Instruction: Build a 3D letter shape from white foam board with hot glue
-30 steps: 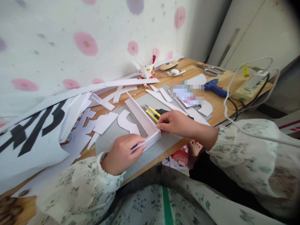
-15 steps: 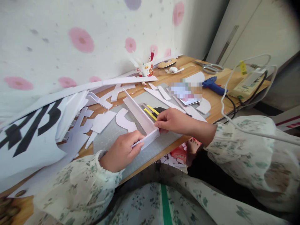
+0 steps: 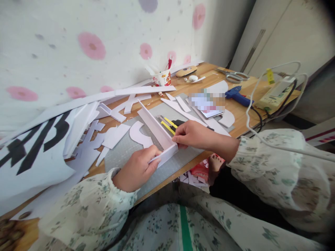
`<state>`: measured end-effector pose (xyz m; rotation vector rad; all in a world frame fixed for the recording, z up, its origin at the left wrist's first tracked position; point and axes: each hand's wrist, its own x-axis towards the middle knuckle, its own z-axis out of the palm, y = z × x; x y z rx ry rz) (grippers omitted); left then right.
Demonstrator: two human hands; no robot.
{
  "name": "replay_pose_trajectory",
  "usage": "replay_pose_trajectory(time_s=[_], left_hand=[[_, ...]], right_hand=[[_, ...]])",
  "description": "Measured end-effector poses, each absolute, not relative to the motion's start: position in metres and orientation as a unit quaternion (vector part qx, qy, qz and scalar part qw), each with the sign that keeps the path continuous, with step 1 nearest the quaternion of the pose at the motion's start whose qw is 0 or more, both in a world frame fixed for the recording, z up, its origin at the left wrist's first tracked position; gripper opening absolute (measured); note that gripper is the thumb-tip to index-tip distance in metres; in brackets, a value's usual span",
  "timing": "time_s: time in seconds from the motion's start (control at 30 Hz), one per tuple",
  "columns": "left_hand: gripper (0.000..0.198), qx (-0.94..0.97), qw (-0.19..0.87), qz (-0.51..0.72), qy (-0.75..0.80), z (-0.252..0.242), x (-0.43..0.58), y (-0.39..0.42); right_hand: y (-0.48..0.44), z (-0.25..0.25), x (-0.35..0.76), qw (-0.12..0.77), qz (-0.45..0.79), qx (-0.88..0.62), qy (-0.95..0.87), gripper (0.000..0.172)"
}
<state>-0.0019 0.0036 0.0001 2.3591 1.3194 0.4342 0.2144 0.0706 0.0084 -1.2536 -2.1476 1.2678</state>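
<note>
A white foam board piece point(image 3: 157, 127) with a bent corner stands on edge over the grey cutting mat point(image 3: 117, 157). My left hand point(image 3: 140, 167) pinches the near end of its short side between thumb and fingers. At the corner, the fingertips of my right hand point(image 3: 191, 134) are closed on the same piece. Just behind that corner lie two yellow utility knives point(image 3: 169, 124), partly covered by my right hand. A curved white cutout point(image 3: 140, 135) rests flat on the mat, left of the piece.
White offcuts point(image 3: 115, 135) and a sheet with black printed shapes point(image 3: 39, 139) crowd the left side. Farther back are a paper cup point(image 3: 162, 77) and scissors point(image 3: 232, 74). A phone point(image 3: 206, 104), blue glue gun point(image 3: 239, 96) and power strip point(image 3: 274, 94) with trailing cables lie to the right.
</note>
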Motion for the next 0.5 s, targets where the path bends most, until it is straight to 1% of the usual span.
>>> replay_pose_trajectory(time_s=[0.23,0.33,0.4,0.5], left_hand=[[0.014,0.835,0.203,0.150,0.489,-0.001,-0.003,0.004],[0.011,0.826,0.220,0.149,0.497,0.002,-0.005,0.006],[0.018,0.828,0.254,0.127,0.484,0.008,-0.007,0.007],[0.037,0.836,0.285,0.073,0.464,0.021,-0.007,0.010]], right_hand=[[0.071,0.006,0.216,0.176,0.469,-0.440,-0.745,0.017],[0.072,0.005,0.216,0.173,0.445,-0.438,-0.761,0.019],[0.074,0.005,0.217,0.175,0.409,-0.430,-0.785,0.021],[0.075,0.004,0.218,0.180,0.397,-0.412,-0.800,0.021]])
